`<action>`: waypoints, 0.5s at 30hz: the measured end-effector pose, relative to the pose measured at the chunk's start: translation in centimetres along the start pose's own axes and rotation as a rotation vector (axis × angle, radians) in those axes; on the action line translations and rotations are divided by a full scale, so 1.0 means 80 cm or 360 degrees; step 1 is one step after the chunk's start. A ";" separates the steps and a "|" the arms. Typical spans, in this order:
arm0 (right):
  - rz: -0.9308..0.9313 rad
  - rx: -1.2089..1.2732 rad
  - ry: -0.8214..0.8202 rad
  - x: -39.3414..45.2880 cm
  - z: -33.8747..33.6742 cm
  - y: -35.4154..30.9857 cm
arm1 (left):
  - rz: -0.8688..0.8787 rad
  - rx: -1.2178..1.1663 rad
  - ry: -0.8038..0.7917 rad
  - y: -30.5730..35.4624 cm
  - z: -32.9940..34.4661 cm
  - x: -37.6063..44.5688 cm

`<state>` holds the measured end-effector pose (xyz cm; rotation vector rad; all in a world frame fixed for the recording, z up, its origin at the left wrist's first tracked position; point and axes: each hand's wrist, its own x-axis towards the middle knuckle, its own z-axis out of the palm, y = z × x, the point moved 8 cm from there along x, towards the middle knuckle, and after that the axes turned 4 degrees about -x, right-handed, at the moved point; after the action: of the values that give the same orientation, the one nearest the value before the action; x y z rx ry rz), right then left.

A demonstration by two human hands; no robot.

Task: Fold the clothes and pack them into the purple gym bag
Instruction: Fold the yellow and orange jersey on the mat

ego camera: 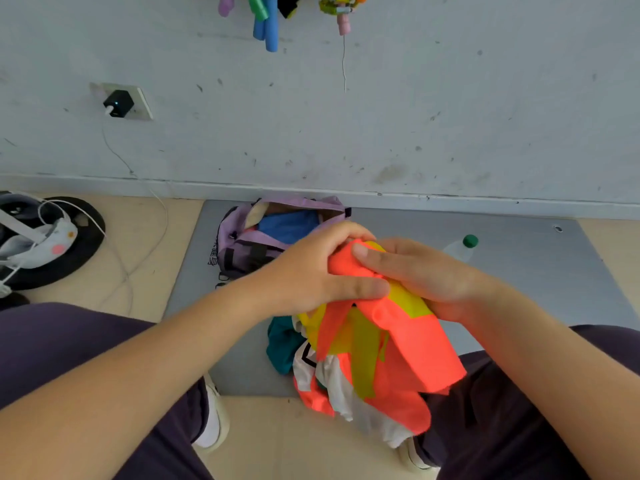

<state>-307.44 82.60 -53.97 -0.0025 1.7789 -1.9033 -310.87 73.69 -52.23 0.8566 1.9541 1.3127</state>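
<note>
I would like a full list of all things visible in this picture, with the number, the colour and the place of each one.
gym bag: one, purple, open, on the grey mat near the wall
blue item: one, inside the bag
vest: one, orange with yellow stripes, held up in both hands
clothes pile: teal, white and orange pieces, on the mat's near edge below the vest
bottle: one, clear with green cap, on the mat right of the hands
mat: one, grey, on the floor
charger: one, black, in the wall socket, white cable hanging
hanging items: several, mixed colours, top of the wall
left hand: grips the vest's top
right hand: grips the vest's top
</note>
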 end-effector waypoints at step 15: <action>0.0031 -0.0031 0.0034 -0.003 -0.025 -0.006 | 0.0040 0.0002 0.0286 -0.004 -0.070 -0.004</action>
<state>-308.12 84.54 -53.73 0.0282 1.8052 -1.8793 -315.13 70.32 -50.72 0.7898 2.0873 1.4467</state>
